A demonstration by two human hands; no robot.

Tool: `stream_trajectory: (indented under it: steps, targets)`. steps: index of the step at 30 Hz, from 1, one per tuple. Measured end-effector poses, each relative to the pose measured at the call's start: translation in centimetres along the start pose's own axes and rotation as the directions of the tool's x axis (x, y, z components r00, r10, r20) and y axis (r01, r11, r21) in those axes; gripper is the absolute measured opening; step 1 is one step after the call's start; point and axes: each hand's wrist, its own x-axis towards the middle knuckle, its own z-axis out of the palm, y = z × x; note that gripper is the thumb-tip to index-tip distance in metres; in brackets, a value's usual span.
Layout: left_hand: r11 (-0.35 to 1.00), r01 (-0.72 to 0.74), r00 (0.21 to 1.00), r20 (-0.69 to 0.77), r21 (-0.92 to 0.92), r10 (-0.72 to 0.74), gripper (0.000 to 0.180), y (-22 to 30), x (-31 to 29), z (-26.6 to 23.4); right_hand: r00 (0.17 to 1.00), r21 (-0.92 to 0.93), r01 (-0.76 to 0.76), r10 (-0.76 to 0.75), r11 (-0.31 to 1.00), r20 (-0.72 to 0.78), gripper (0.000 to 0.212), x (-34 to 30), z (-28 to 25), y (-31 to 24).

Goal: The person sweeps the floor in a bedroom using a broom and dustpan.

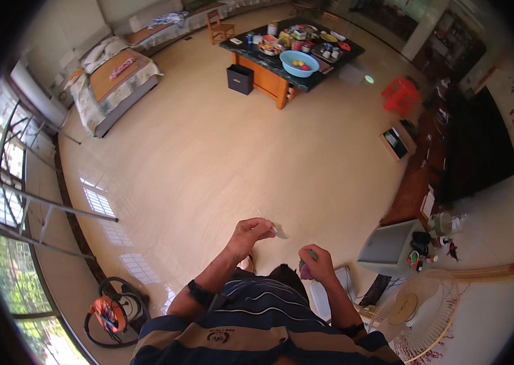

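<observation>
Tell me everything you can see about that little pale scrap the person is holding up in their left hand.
The scrap is small, thin and whitish, perhaps paper or clear wrapper; too small to tell which. It is pinched at one end by the fingertips of the left hand and sticks out toward the right, held in the air above the tiled floor. It does not touch the right hand, which grips a small green and purple thing.

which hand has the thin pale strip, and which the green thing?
The left hand pinches the thin pale strip, raised forward. The right hand, lower and nearer the body, is closed on the small green object.
</observation>
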Motion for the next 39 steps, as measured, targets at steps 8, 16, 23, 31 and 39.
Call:
stream_trajectory:
  steps: [8, 16, 23, 31, 39]
  targets:
    - [0.988, 0.111, 0.97, 0.205, 0.109, -0.132, 0.021, 5.2, 22.1, 3.3, 0.925, 0.241, -0.28, 0.328, 0.929, -0.192, 0.018, 14.0, -7.2, 1.5]
    - [0.991, 0.111, 0.989, 0.093, 0.072, -0.117, 0.021, 11.3, 41.2, 6.3, 0.921, 0.224, -0.218, 0.276, 0.95, -0.274, 0.021, 31.5, -17.2, 4.5]
    - [0.999, 0.0, 0.999, -0.037, -0.044, -0.002, 0.019, 17.7, 56.0, 7.7, 0.94, 0.197, -0.208, 0.252, 0.958, -0.231, 0.019, 48.5, -25.6, 2.5]
    - [0.991, -0.036, 0.997, -0.072, -0.127, 0.027, 0.016, 21.3, 77.5, 8.0, 0.872, 0.506, -0.272, 0.432, 0.818, -0.23, 0.027, 65.1, -36.1, 7.1]
    - [0.991, 0.076, 0.996, 0.052, -0.111, -0.07, 0.018, 25.3, 100.0, 15.2, 0.86, 0.749, -0.021, 0.394, 0.663, -0.325, 0.038, 77.5, -46.4, 7.7]
